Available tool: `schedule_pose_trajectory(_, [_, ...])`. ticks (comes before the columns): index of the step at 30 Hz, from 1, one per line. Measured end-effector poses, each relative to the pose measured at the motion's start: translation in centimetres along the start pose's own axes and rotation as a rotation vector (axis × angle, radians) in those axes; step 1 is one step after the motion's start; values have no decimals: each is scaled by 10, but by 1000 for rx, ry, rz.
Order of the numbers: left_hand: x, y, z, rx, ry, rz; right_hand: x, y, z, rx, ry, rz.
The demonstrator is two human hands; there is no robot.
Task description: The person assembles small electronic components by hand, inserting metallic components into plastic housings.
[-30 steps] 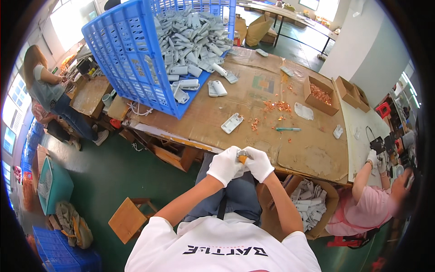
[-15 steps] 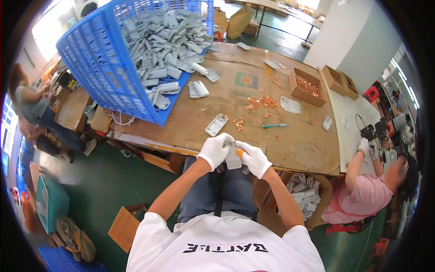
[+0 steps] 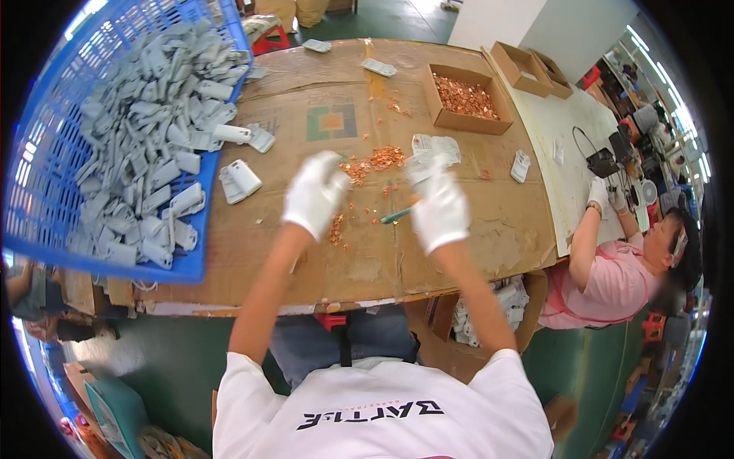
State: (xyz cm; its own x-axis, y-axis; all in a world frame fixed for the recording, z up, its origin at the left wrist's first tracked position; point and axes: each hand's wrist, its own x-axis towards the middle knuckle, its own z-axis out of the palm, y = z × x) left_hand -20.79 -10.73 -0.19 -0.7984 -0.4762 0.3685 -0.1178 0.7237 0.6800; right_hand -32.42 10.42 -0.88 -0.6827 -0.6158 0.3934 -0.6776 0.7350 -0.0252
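Note:
My left hand [image 3: 315,197], in a white glove, is over the cardboard-covered table [image 3: 275,252], beside loose copper-coloured pieces [image 3: 382,158]. Motion smears its fingers, and I cannot see whether anything is in them. My right hand [image 3: 441,210], also gloved and blurred, is to the right of those pieces. A bit of an orange-handled tool [image 3: 415,200] shows at its fingers; the rest is hidden. A whitish blur beyond the fingertips overlaps a crumpled clear sheet [image 3: 442,149], so I cannot tell if it is held. A teal pen [image 3: 395,216] lies between the hands.
A blue crate [image 3: 200,237] of grey-white plastic casings [image 3: 145,130] stands at left, with loose casings [image 3: 241,181] beside it. An open carton [image 3: 474,122] holds copper-coloured pieces. Below the table edge is a box of white parts [image 3: 512,306]. A co-worker [image 3: 604,283] sits at right.
Both hands have moved forward from the table's near edge and apart, over the table. The plastic piece between them is no longer seen there. The view has shifted, bringing the crate closer.

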Motion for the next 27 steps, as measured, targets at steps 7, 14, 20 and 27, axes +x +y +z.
schedule_pose_trajectory(7, [76,-117,1,845,-42,-79,53,180,37,-333,-188,502])
schedule_pose_trajectory(14, [23,-99,-18,550,-6,-41,67,57,24,424,10,-594])
schedule_pose_trajectory(20, [-2,-79,-21,526,30,-203,78,70,60,483,-112,-773])
schedule_pose_trajectory(27, [23,-84,-36,644,-11,-313,78,77,55,370,-168,-651])
